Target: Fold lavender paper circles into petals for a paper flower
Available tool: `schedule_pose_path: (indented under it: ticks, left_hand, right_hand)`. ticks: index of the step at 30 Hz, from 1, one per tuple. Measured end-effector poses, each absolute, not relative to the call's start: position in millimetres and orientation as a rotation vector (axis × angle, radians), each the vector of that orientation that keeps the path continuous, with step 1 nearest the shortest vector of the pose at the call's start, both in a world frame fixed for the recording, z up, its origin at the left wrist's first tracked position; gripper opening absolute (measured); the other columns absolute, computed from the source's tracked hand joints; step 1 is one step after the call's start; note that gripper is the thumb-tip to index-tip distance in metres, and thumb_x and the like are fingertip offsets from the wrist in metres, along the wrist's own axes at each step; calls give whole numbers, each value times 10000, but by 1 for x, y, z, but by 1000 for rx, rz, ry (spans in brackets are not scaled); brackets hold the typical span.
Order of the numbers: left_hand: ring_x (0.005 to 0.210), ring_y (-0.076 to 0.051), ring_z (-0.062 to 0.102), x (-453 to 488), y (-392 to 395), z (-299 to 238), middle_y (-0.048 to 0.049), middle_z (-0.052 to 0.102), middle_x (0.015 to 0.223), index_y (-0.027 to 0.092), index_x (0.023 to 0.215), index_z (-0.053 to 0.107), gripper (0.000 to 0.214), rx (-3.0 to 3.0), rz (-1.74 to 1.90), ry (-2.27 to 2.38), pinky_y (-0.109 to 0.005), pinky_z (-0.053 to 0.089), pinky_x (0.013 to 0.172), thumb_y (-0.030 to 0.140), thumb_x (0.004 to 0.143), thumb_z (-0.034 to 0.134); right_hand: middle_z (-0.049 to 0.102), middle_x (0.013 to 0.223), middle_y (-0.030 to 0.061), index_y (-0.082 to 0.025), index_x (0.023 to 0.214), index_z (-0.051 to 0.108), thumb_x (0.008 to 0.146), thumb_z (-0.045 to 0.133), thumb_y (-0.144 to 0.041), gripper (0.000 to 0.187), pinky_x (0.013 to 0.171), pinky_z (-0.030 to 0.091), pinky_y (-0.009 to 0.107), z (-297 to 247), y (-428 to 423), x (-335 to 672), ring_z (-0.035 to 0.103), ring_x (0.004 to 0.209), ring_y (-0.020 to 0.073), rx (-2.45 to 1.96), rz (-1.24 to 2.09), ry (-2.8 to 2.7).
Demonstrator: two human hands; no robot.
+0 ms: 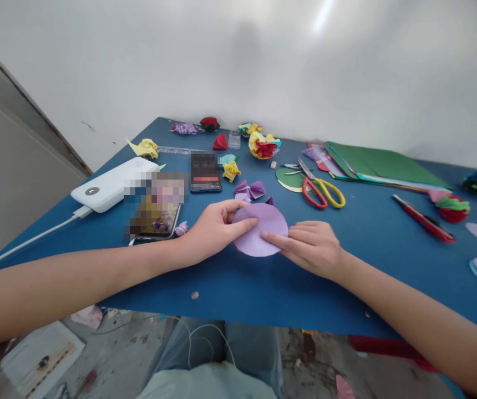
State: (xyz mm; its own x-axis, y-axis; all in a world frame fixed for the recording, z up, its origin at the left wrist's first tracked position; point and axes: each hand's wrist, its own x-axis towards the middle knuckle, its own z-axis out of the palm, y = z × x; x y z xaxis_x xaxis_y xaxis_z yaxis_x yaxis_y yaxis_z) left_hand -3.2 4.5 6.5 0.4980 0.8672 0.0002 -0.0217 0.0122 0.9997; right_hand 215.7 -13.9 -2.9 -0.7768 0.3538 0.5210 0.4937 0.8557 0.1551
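At the near edge of the surface (263,302), a small round piece (194,295) lies flat, and just beyond it, there's the purple paper circle (260,244), held between two hands! It's round, so no long axis to line up. The left hand (217,230) has its fingers clamped on the left rim, thumb on top; the right hand (319,246) comes in from the right, one finger laid across the face towards the middle. Is it pinching from beneath? Can't tell, that's hidden. Neither hand is nearer: both touch. Just past the circle sit purple folded pieces (257,189); further right, scissors (322,195); and towards the far edge, coloured paper (382,160).
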Motion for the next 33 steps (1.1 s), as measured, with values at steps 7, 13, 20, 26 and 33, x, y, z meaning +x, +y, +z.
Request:
schedule_pose_path:
  ticks: [7,13,20,26,33]
  left_hand:
    - [695,-136,619,-4,3,7,-29,643,814,123,990,578,263,1435,821,775,-190,484,542,256,764,605]
    - [816,-205,650,-5,2,6,-85,636,925,119,1060,560,316,1465,698,669,-208,515,523,302,803,569]
    - [890,-236,633,-6,5,4,-159,614,1034,102,1081,555,505,1364,610,552,-264,537,601,527,829,451]
    - [759,-195,660,-1,5,4,-130,656,903,72,974,578,309,1463,589,703,-225,525,542,323,794,589]
    - [754,-186,664,0,6,2,-121,661,884,72,955,581,260,1475,586,710,-217,528,540,285,807,567]
  right_hand:
    - [492,641,-3,-246,1015,645,816,550,-201,225,494,380,223,-5,-17,208,458,547,88,-792,-160,-2292]
    - [546,1106,77,-225,818,656,779,604,-228,65,748,503,351,2,-15,197,573,874,178,-934,212,-2051]
    - [636,847,39,-200,747,640,796,588,-260,93,629,494,268,4,-16,196,573,652,127,-1102,270,-2022]
    - [625,829,35,-192,731,623,800,584,-273,113,601,468,252,3,-15,196,560,666,125,-1138,302,-2022]
    - [603,809,33,-191,732,614,807,571,-276,122,561,442,239,3,-13,195,530,644,113,-1111,329,-2048]
